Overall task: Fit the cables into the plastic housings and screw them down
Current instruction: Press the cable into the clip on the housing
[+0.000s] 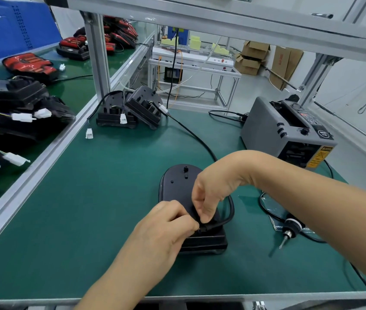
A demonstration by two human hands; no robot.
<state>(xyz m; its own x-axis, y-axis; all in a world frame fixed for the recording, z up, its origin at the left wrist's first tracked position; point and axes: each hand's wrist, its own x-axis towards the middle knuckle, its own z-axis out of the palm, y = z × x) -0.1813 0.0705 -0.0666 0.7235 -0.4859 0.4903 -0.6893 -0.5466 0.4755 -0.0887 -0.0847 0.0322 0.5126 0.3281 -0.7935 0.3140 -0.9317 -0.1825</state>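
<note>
A black plastic housing lies flat on the green mat in front of me. A black cable loops round its right side and ends at the housing's near part. My left hand pinches the cable's end where it meets the housing. From above, my right hand reaches down with curled fingers, which press and pinch the same cable end. The contact spot itself is mostly hidden by the fingers. An electric screwdriver lies on the mat to the right, untouched.
Two more black housings with white connectors stand at the mat's far edge. A grey tape dispenser sits at the right. Several black and red parts fill the left bench. An aluminium post rises at the back left.
</note>
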